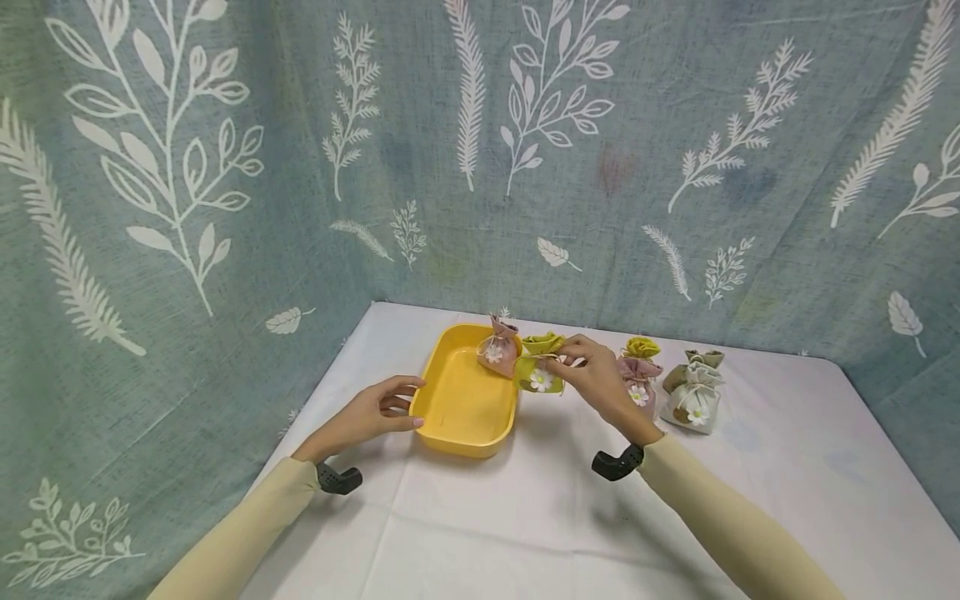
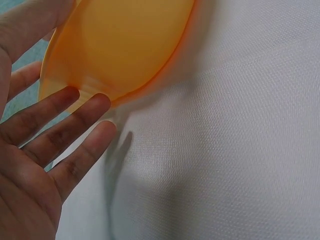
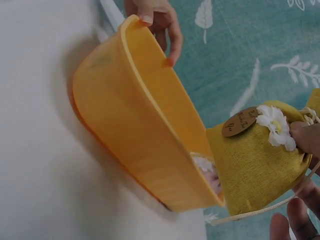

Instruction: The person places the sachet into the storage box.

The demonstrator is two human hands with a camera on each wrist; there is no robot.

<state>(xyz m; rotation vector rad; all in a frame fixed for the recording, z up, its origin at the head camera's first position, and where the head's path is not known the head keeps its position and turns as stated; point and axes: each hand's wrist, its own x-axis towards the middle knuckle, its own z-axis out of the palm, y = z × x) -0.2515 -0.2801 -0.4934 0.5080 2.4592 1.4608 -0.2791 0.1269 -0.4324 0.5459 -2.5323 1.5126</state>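
Observation:
My right hand (image 1: 592, 371) pinches a yellow-green drawstring pouch (image 1: 538, 377) at its gathered neck, beside the right rim of a yellow plastic bin (image 1: 465, 400). The pouch carries a white flower, and the right wrist view shows a brown oval tag (image 3: 239, 122) and a loose cord on it. Inside the bin's far right corner leans a pink pouch (image 1: 498, 353) with a flower. At the bin's left side, my left hand (image 1: 371, 410) touches the rim with thumb and fingertips. Its other fingers (image 2: 70, 130) are spread and fairly straight along the outside wall.
Right of my right hand stand a pink pouch (image 1: 639, 387) with a yellow pouch top (image 1: 642, 347) behind it, and a whitish pouch (image 1: 695, 400) before a greenish one (image 1: 705, 358). A leaf-patterned curtain (image 1: 465, 217) rises behind the white-covered table (image 1: 480, 525).

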